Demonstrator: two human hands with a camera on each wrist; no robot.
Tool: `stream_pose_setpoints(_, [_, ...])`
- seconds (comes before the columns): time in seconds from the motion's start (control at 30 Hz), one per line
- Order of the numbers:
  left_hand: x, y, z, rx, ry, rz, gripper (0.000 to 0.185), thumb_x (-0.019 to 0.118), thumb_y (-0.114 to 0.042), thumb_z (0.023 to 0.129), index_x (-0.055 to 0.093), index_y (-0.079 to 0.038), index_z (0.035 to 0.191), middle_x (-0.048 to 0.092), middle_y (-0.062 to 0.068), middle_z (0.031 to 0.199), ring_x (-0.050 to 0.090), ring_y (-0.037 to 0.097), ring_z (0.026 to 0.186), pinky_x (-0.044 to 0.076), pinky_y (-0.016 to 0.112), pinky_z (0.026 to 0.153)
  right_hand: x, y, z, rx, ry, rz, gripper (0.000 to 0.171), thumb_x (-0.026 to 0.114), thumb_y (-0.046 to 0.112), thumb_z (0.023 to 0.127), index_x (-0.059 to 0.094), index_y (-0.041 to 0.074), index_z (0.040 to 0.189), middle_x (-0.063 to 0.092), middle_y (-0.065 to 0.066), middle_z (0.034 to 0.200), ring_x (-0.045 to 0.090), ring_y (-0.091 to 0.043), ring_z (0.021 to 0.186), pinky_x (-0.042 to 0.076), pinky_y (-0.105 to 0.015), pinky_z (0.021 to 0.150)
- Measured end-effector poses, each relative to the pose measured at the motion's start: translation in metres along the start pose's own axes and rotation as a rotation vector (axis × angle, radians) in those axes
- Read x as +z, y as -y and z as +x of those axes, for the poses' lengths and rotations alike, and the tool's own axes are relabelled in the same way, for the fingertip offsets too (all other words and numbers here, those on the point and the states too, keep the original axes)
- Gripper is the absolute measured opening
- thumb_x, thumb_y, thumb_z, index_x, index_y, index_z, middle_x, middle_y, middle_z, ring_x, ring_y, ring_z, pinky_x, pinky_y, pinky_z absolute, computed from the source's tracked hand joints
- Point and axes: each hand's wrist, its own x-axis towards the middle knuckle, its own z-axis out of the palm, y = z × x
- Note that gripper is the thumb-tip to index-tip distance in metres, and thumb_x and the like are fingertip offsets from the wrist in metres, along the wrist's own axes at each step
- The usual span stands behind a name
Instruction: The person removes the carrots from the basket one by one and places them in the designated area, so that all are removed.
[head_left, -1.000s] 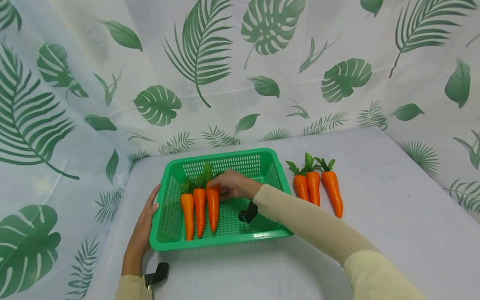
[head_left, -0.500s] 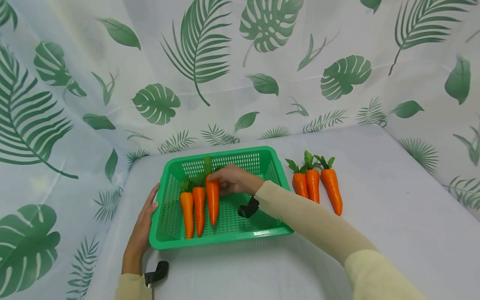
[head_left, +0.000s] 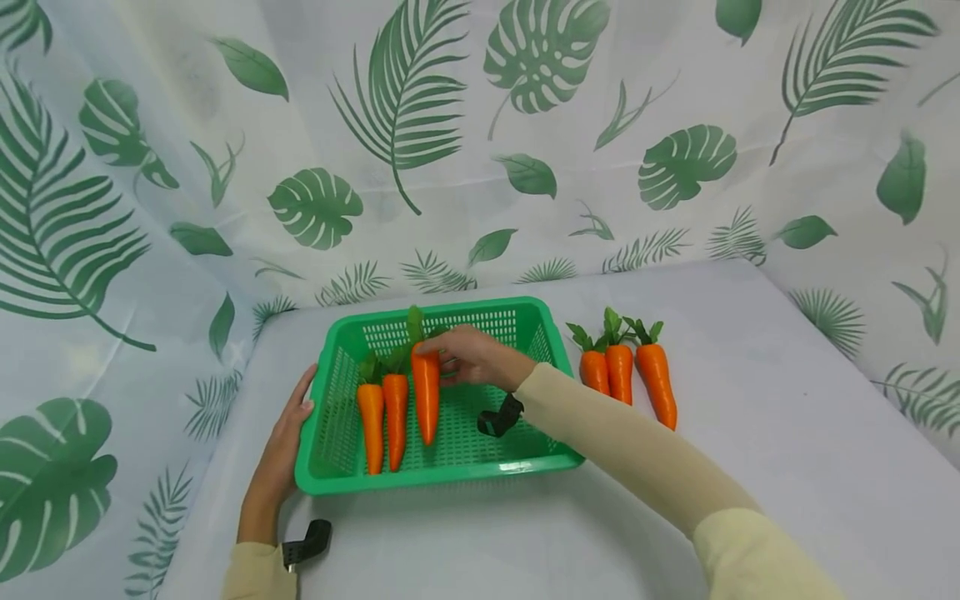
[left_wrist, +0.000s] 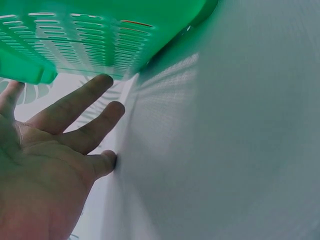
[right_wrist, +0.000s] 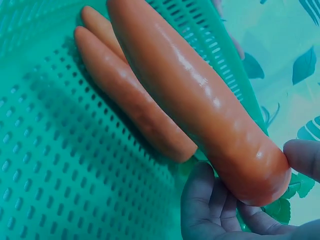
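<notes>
My right hand (head_left: 474, 354) pinches an orange carrot (head_left: 426, 400) near its leafy top. The carrot hangs tip down, raised off the floor of a green plastic basket (head_left: 480, 473). To its left, two more carrots (head_left: 396, 421) lie side by side in the basket; in the right wrist view these carrots (right_wrist: 130, 102) rest on the perforated floor, below the held carrot (right_wrist: 200, 105). Against the basket's left side rests my left hand (head_left: 281, 446). In the left wrist view that hand (left_wrist: 50, 145) has its fingers spread and fairly straight beside the basket wall (left_wrist: 90, 40).
Three carrots (head_left: 655, 383) with green tops lie on the white table (head_left: 750, 400) to the right of the basket, partly behind my right sleeve (head_left: 622, 450). A leaf-patterned curtain (head_left: 435, 192) hangs behind and at both sides. Each wrist carries a black camera mount (head_left: 309, 543).
My right hand has lifted the carrot a little, so its tip sits higher above the basket floor. The left hand stays at the basket's left side. The view shifts slightly.
</notes>
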Motion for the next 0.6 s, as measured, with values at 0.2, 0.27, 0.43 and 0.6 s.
stream_pose_setpoints(0.2, [0.001,-0.001,0.001,0.005,0.018,-0.02,0.058,0.027,-0.04,0.119,0.014,-0.032,0.174,0.014,0.007,0.176,0.044,0.025,0.124,0.046,0.029,0.093,-0.006,0.005,-0.007,-0.022,-0.005,0.02,0.027,0.074,0.008,0.1,0.07,-0.007,0.122,0.068,-0.017,0.106,0.067,-0.028,0.092,0.058,-0.046,0.087])
stream_pose_setpoints(0.27, [0.001,-0.001,-0.001,0.007,0.017,-0.026,0.058,0.028,-0.04,0.119,0.014,-0.032,0.174,0.015,0.008,0.175,0.046,0.024,0.122,0.046,0.029,0.092,-0.008,0.006,-0.009,-0.027,-0.012,0.032,0.027,0.074,0.008,0.1,0.07,-0.007,0.122,0.066,-0.018,0.109,0.067,-0.029,0.093,0.058,-0.046,0.087])
stream_pose_setpoints(0.43, [-0.001,-0.001,-0.004,0.013,0.014,-0.026,0.058,0.027,-0.039,0.119,0.013,-0.032,0.175,0.012,0.009,0.176,0.042,0.022,0.125,0.044,0.027,0.092,-0.012,0.008,-0.011,-0.026,-0.013,0.06,0.031,0.075,0.007,0.099,0.067,-0.007,0.126,0.062,-0.02,0.116,0.069,-0.033,0.097,0.058,-0.048,0.091])
stream_pose_setpoints(0.6, [0.001,0.0,-0.001,0.016,0.03,-0.046,0.059,0.027,-0.039,0.119,0.01,-0.03,0.175,0.005,0.007,0.179,0.033,0.022,0.136,0.042,0.022,0.095,-0.02,0.007,-0.014,-0.036,-0.013,0.091,0.033,0.074,0.006,0.1,0.067,-0.008,0.129,0.065,-0.022,0.118,0.07,-0.036,0.1,0.058,-0.049,0.092])
